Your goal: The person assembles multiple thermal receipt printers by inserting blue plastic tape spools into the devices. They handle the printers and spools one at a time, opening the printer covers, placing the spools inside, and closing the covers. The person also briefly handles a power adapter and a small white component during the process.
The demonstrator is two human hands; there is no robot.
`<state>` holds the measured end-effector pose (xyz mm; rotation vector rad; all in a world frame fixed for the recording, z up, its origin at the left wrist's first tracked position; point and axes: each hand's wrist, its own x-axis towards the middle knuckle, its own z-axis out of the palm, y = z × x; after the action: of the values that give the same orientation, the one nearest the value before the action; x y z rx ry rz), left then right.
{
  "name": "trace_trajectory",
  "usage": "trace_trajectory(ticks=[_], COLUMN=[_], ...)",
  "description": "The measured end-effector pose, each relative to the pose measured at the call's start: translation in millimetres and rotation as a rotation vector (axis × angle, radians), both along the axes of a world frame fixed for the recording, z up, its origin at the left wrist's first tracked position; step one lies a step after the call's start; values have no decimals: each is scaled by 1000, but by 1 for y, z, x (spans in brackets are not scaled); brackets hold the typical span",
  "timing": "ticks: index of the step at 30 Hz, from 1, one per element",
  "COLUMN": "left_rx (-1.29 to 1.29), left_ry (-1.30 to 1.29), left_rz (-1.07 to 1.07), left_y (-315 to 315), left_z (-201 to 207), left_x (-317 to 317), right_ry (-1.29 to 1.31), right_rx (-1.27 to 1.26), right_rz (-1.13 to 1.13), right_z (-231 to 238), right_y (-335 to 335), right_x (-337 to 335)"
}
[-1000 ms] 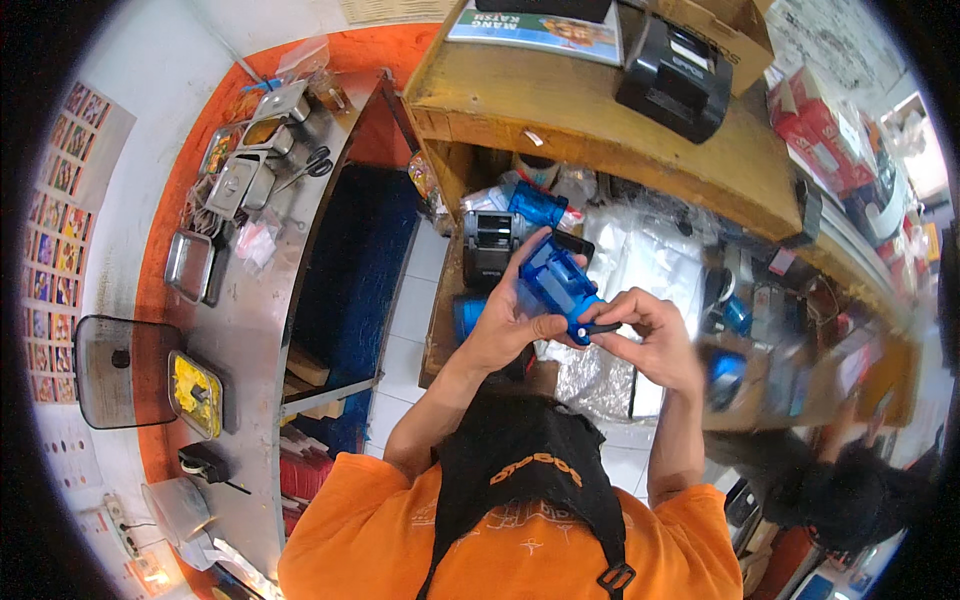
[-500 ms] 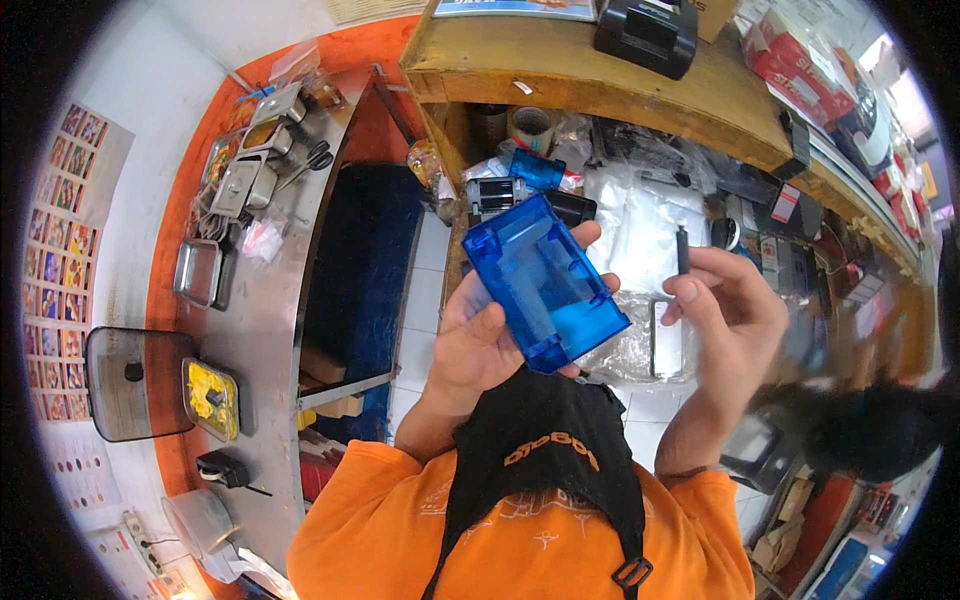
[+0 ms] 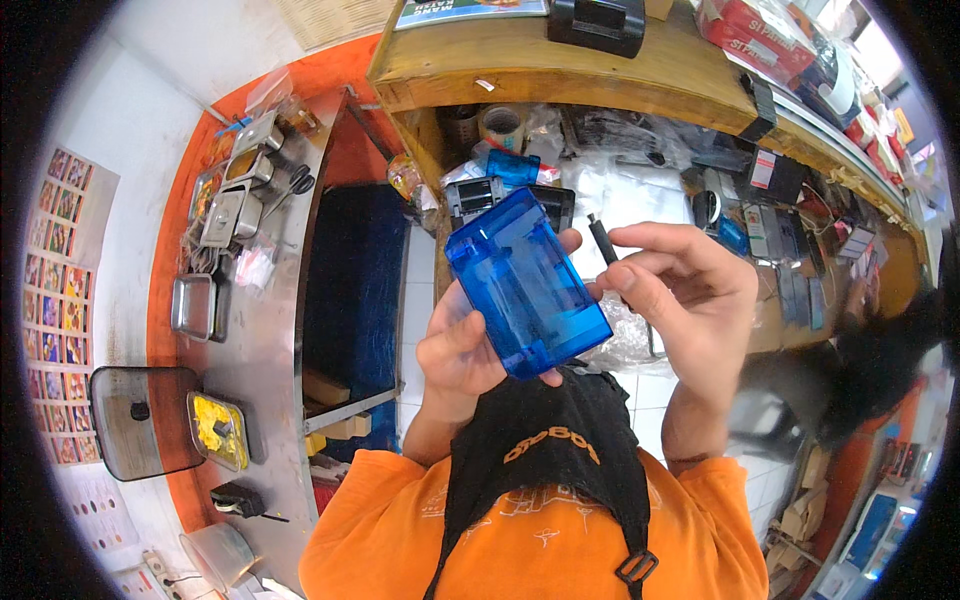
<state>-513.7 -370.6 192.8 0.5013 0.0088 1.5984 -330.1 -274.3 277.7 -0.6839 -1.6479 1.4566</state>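
Observation:
A see-through blue plastic case [image 3: 530,285], shaped like a shallow box with moulded notches inside, lies tilted in my left hand [image 3: 462,345]. The thumb presses its left edge while the other fingers pass behind and show at the far side. My right hand [image 3: 690,290] pinches a thin black rod [image 3: 602,240] with a small tip between thumb and fingers. The rod stands just right of the case's upper right side; whether the two touch I cannot tell. Behind the case, a black device [image 3: 475,195] with an opened compartment and a smaller blue piece [image 3: 513,167] lie on the shelf.
A wooden counter [image 3: 560,85] runs across the far side, with clear plastic bags [image 3: 640,190] on the shelf below. On the left, a steel table [image 3: 265,330] carries metal containers [image 3: 232,215] and a tub of yellow food [image 3: 217,430]. Another person's dark head [image 3: 880,370] is at the right.
My right hand has brought the black rod left, close to the blue case, and the rod now leans. The case stays in my left hand, slightly turned. The whole view has shifted a little.

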Motion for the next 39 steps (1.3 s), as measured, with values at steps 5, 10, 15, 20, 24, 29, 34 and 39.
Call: trace_trajectory(ticks=[5,10,15,20,24,29,34,39], left_rx=[-140,-152,-71,-134,-153,-159,-170,-225], left_ry=[336,540,583,568,634,609,677,623], left_rz=[330,415,370,345,331,296,335,311], left_y=[-6,-2,-2,1,0,5,6,6], left_z=[5,-3,1,-3,0,-9,-12,-15], left_x=[18,14,10,9,4,0,0,-2], right_ry=[-44,-163,-242,-293,-281,-156,-213,-242], right_rx=[44,323,532,603,399,-48,52,131], right_rz=[-38,-128,-183,-229,-151,-54,-17,-13], right_z=[-8,-20,-23,-33,-34,-33,-36,-41], right_y=[-2,2,1,2,10,22,26,28], right_x=[-4,-5,-13,-15,-12,-3,-4,-6])
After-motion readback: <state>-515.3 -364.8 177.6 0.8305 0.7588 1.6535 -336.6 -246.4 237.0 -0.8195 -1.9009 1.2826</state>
